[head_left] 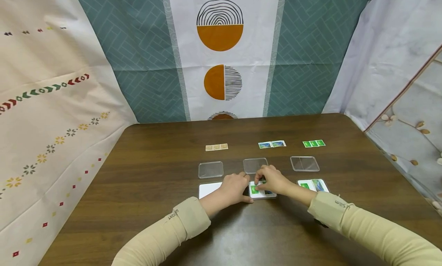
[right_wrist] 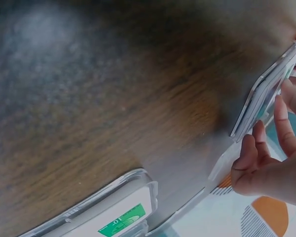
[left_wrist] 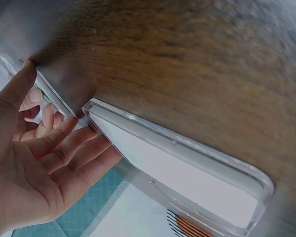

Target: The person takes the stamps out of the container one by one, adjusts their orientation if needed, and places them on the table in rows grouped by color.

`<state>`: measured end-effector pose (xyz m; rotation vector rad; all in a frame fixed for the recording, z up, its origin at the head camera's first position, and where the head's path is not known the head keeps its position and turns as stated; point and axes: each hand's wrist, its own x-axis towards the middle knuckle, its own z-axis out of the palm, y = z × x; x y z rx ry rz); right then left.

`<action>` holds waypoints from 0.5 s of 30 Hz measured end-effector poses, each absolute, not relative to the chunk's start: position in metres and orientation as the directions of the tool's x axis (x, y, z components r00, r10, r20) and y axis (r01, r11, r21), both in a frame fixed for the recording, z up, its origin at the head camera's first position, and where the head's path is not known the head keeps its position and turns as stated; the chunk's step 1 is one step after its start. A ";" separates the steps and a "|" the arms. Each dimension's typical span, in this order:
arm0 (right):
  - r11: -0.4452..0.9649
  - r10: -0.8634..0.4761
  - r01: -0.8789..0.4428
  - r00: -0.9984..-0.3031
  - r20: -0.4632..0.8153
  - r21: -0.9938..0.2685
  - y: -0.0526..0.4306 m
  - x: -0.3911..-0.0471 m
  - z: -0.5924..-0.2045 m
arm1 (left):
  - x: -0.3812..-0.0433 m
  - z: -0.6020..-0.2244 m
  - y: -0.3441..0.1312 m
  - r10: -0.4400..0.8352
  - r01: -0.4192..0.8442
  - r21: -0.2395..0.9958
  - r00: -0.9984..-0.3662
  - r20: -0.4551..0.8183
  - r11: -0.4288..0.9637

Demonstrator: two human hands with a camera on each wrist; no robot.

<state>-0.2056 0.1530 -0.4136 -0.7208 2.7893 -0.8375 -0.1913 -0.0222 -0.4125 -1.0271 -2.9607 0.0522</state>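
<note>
My left hand (head_left: 235, 189) holds the left end of the middle clear plastic case (head_left: 265, 198), thumb at its near edge and fingers toward the far side. A white insert in that case carries a green stamp (head_left: 254, 189) and a blue landscape stamp (head_left: 268, 192), partly covered by my right hand (head_left: 272, 180). The right thumb and index finger are curved onto the green stamp, holding it at its edges. Beside the left fingers lies another case with a blank white insert (left_wrist: 177, 173). A third case on the right bears a green stamp (right_wrist: 122, 220) and a blue landscape stamp (head_left: 320, 185).
Three clear lids, left (head_left: 211, 169), middle (head_left: 254, 165) and right (head_left: 305, 163), lie behind the cases. Farther back are strips of tan stamps (head_left: 216, 147), blue stamps (head_left: 272, 144) and green stamps (head_left: 314, 143). Patterned cloths surround the brown table (head_left: 155, 155).
</note>
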 end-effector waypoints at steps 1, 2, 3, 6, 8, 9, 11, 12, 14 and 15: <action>0.729 -0.479 -0.400 -0.878 0.003 -0.555 0.153 -0.206 -0.413 | -0.191 -0.413 -0.022 0.620 0.620 -0.034 -0.785 -0.002 0.784; 0.729 -0.475 -0.396 -0.880 0.004 -0.558 0.153 -0.206 -0.414 | -0.192 -0.413 -0.022 0.619 0.619 -0.036 -0.785 -0.002 0.784; 0.726 -0.474 -0.397 -0.880 0.009 -0.561 0.153 -0.206 -0.414 | -0.192 -0.413 -0.022 0.619 0.619 -0.037 -0.785 -0.001 0.784; 0.714 -0.484 -0.412 -0.875 0.026 -0.566 0.153 -0.207 -0.414 | -0.192 -0.414 -0.022 0.620 0.619 -0.038 -0.785 0.000 0.784; 0.704 -0.497 -0.429 -0.867 0.039 -0.567 0.153 -0.208 -0.415 | -0.192 -0.414 -0.021 0.618 0.618 -0.041 -0.786 -0.003 0.785; 0.699 -0.503 -0.437 -0.863 0.045 -0.567 0.153 -0.209 -0.415 | -0.192 -0.414 -0.021 0.618 0.618 -0.039 -0.786 -0.004 0.786; 0.694 -0.506 -0.440 -0.861 0.048 -0.570 0.153 -0.209 -0.415 | -0.192 -0.414 -0.021 0.615 0.615 -0.036 -0.788 -0.007 0.788; 0.694 -0.505 -0.437 -0.862 0.047 -0.572 0.153 -0.209 -0.415 | -0.192 -0.414 -0.021 0.613 0.613 -0.037 -0.790 -0.010 0.789; 0.692 -0.501 -0.430 -0.864 0.044 -0.580 0.153 -0.209 -0.415 | -0.193 -0.414 -0.020 0.611 0.611 -0.037 -0.792 -0.010 0.791; 0.691 -0.499 -0.427 -0.865 0.042 -0.583 0.153 -0.209 -0.415 | -0.193 -0.414 -0.020 0.610 0.610 -0.041 -0.792 -0.012 0.791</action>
